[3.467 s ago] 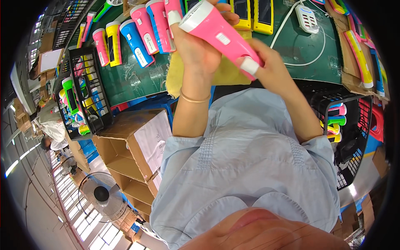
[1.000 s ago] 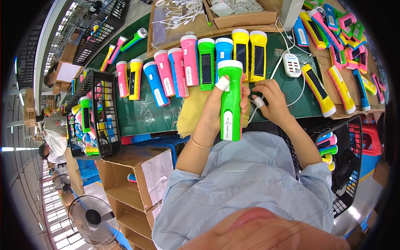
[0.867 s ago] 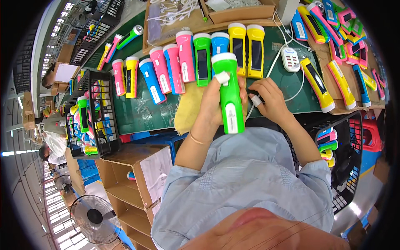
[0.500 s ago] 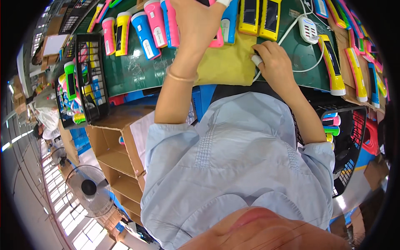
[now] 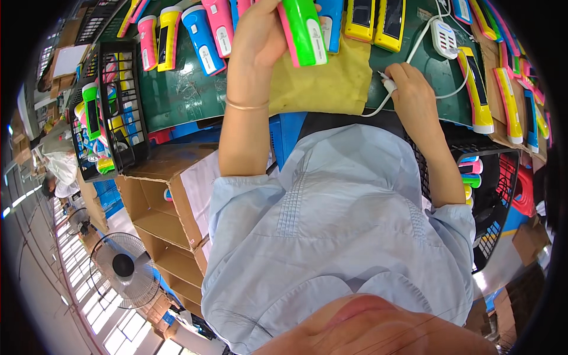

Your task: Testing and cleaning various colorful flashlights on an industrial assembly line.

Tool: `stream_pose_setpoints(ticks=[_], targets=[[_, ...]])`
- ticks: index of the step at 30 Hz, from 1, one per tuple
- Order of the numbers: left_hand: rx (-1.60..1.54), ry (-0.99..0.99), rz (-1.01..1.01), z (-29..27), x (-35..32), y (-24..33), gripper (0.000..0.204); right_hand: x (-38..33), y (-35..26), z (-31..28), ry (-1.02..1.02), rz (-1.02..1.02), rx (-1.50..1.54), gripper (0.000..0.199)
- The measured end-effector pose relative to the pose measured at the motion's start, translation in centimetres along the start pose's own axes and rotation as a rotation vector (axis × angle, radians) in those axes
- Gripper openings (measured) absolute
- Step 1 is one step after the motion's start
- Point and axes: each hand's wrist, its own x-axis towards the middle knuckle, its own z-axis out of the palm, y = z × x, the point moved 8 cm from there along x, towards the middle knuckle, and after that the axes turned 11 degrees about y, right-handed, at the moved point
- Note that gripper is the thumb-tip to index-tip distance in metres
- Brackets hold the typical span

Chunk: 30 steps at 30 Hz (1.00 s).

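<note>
My left hand (image 5: 259,36) is closed around a green and pink flashlight (image 5: 309,36), held tilted over a yellow cloth (image 5: 319,86) on the green table. Between the thumb and fingers of my right hand (image 5: 412,89) is the white plug end of a charging cable (image 5: 387,84), to the right of the cloth. Past my hands lies a row of flashlights, among them a blue one (image 5: 204,42), a pink one (image 5: 218,26) and a yellow one (image 5: 390,23) with a dark panel.
A white multi-port charger (image 5: 444,38) with cables lies at the right, near a yellow flashlight (image 5: 475,94). A black crate (image 5: 124,106) of flashlights stands left; another black crate (image 5: 494,207) is at my right. Cardboard shelving (image 5: 160,204) and a fan (image 5: 123,266) are lower left.
My left hand has drawn nearer, bringing the green and pink flashlight into sight above the cloth. My right hand has shifted right from the cloth's edge, and the cable plug now shows in its fingers.
</note>
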Motion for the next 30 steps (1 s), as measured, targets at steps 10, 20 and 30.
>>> stream_pose_setpoints(ticks=[10, 20, 30], targets=[[0.082, 0.157, 0.057, 2.5, -2.4, -4.5, 0.030, 5.0, -2.8, -3.1, 0.010, 0.168, 0.701, 0.011], [0.771, 0.183, 0.670, 8.5, -4.5, 0.8, 0.023, 6.3, -1.8, -2.1, 0.036, -0.132, 0.460, 0.054], [-0.030, -0.078, 0.304, 6.4, -2.3, -1.1, 0.054, 3.6, -6.4, -3.2, 0.000, -0.322, 0.749, 0.030]])
